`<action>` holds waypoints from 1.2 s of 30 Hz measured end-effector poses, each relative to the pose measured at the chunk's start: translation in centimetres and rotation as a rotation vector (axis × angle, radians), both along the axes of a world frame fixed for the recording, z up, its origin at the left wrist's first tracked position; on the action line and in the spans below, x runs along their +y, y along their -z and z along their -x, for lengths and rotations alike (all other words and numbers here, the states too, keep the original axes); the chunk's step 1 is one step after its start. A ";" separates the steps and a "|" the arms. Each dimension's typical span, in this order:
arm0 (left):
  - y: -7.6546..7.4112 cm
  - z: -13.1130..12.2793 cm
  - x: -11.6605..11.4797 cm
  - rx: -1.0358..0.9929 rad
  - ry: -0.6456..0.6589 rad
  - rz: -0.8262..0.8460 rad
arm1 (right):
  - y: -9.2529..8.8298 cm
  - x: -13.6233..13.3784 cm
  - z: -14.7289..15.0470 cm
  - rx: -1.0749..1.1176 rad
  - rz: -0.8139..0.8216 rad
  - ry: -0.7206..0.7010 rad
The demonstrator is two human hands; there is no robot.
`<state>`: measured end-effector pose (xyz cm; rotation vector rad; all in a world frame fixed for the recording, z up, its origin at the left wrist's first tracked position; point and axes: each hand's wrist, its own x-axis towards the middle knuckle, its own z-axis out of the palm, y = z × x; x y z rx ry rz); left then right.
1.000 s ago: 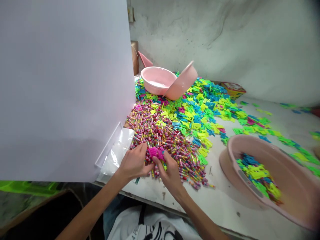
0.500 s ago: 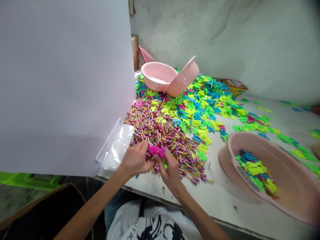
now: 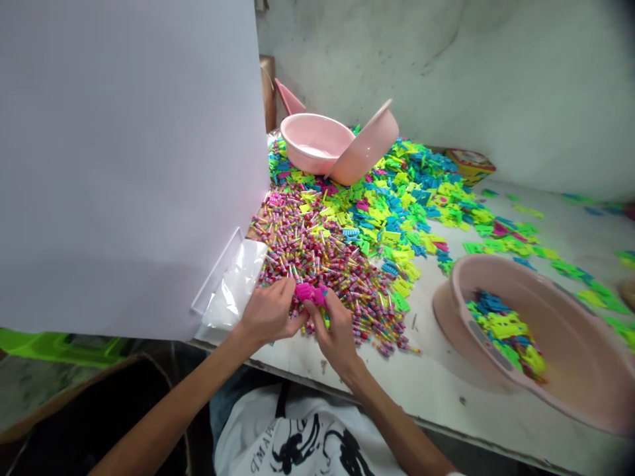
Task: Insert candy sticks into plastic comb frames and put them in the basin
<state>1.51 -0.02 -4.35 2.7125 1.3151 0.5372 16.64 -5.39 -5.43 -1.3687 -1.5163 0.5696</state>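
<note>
My left hand [image 3: 270,309] and my right hand [image 3: 338,334] meet above the near edge of a heap of small striped sticks [image 3: 317,251]. Between their pinched fingertips is a small magenta plastic piece [image 3: 306,292], gripped from both sides. A bit of blue shows at its right end and a bit of yellow-green by my right fingers; I cannot tell what these belong to. Beyond the sticks spreads a pile of flat plastic pieces [image 3: 401,198] in green, yellow, blue and magenta. Beside my left hand lies a clear plastic bag [image 3: 235,291].
A large pink tub [image 3: 585,357] with some coloured pieces inside stands at the right. Two pink basins [image 3: 317,139] sit on the pile at the back, one tilted. A tall white panel [image 3: 129,165] blocks the left. The white table [image 3: 387,383] ends just before my body.
The view has tipped slightly, so things sit a little higher in the picture. Both hands keep their hold on the magenta piece, with hardly any shift.
</note>
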 end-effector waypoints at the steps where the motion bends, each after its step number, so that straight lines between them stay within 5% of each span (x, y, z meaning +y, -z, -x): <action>1: 0.1 -0.1 0.0 0.007 -0.026 -0.002 | 0.1 0.1 0.0 0.019 0.031 0.020; 10: 0.1 -0.4 0.3 -0.021 -0.132 0.037 | 0.3 1.5 -0.4 0.352 0.269 0.087; 18: 0.7 -0.2 -0.2 0.109 0.007 0.086 | 0.8 1.0 0.3 0.352 0.296 0.078; 23: 1.6 -0.2 -0.3 0.076 -0.022 0.100 | 0.8 1.4 0.2 0.405 0.322 0.061; 30: 1.0 -1.3 -0.1 -0.151 -0.119 0.229 | 0.7 2.3 -0.4 0.596 0.355 0.182; 36: 0.2 -3.7 -0.2 -0.367 0.029 0.454 | 0.8 3.2 -2.5 0.694 0.210 0.169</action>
